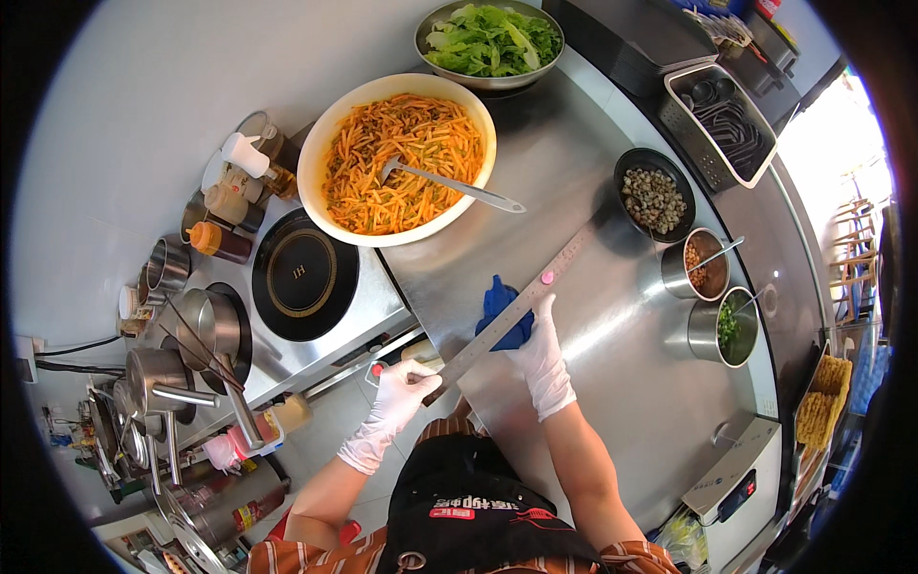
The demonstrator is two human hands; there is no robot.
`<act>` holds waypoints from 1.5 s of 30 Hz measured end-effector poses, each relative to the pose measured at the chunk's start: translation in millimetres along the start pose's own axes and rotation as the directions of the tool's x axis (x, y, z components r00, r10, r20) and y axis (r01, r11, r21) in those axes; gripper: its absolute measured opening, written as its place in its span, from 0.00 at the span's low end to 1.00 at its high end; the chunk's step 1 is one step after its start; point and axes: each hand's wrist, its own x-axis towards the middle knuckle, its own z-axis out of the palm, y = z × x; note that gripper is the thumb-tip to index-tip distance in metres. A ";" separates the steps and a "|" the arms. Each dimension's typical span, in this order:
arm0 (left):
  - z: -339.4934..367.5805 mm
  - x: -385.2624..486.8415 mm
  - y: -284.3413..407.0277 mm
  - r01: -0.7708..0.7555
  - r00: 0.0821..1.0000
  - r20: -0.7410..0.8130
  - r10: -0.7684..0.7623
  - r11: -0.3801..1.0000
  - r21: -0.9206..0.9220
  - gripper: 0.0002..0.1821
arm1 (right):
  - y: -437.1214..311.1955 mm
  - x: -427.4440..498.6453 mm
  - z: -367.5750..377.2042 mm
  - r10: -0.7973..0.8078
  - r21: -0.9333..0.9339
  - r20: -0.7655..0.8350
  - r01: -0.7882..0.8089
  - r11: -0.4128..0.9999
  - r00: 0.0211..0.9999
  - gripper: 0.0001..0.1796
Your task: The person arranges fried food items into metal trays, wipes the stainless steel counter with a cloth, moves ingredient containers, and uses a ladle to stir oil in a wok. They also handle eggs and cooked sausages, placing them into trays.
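Note:
A long flat strip with small holes or marks and a pink round spot slants above the steel counter. Gloved in white, my left hand pinches its lower end between thumb and fingers. My right hand, also gloved, is at the strip's right side with the thumb raised beside it; the other fingers lie on or beside a blue cloth, partly hidden under the strip. Whether they grip the cloth or the strip cannot be told. The strip's far end reaches towards a black bowl of small grey-brown pieces.
Beyond the strip stands a large bowl of orange shreds with a metal spoon. Leafy greens fill a metal bowl. Two steel pots line the right side. An induction hob, bottles and pans stand left.

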 end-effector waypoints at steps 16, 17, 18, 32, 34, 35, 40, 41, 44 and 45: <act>25.9 -37.2 -10.3 -0.294 0.954 0.115 0.278 0.943 0.156 0.15 | -25.3 -2.2 2.2 -0.250 -0.465 -0.252 0.110 0.878 0.935 0.09; 31.3 -39.1 -12.2 -0.283 0.956 0.117 0.268 0.949 0.142 0.15 | -26.9 0.2 1.6 -0.236 -0.461 -0.233 0.106 0.881 0.943 0.10; 36.2 -40.6 -14.1 -0.270 0.960 0.115 0.256 0.954 0.134 0.15 | -28.1 2.8 0.3 -0.222 -0.458 -0.214 0.103 0.883 0.951 0.10; 84.7 -40.6 -23.3 -0.202 0.979 -0.005 0.202 0.977 0.070 0.12 | 39.7 -66.1 -18.7 -0.291 -0.704 -0.392 -0.081 0.706 0.872 0.10; 78.3 -39.5 -20.6 -0.104 0.992 0.083 0.094 0.986 0.129 0.10 | 39.4 -79.3 -22.9 -0.318 -0.739 -0.376 -0.074 0.670 0.870 0.13; 73.5 -38.0 -18.3 -0.038 0.992 0.125 0.018 0.987 0.157 0.09 | 35.2 -83.4 -24.0 -0.304 -0.743 -0.381 -0.093 0.663 0.873 0.14; 71.3 42.5 11.5 -0.068 0.957 0.284 0.055 0.997 0.036 0.20 | 24.4 -90.4 -15.2 -0.187 -0.782 -0.307 -0.135 0.609 0.933 0.14; 78.6 56.5 18.2 0.007 0.888 0.459 0.011 0.999 -0.038 0.22 | 24.8 -92.0 -12.7 -0.177 -0.797 -0.289 -0.134 0.589 0.941 0.14; 101.2 81.8 32.5 0.228 0.829 0.538 -0.151 0.970 -0.080 0.17 | 29.3 -93.5 -9.4 -0.170 -0.774 -0.276 -0.115 0.622 0.946 0.14; 107.8 83.4 32.6 0.272 0.813 0.551 -0.187 0.959 -0.076 0.15 | 30.1 -95.5 -11.3 -0.172 -0.752 -0.288 -0.111 0.650 0.942 0.14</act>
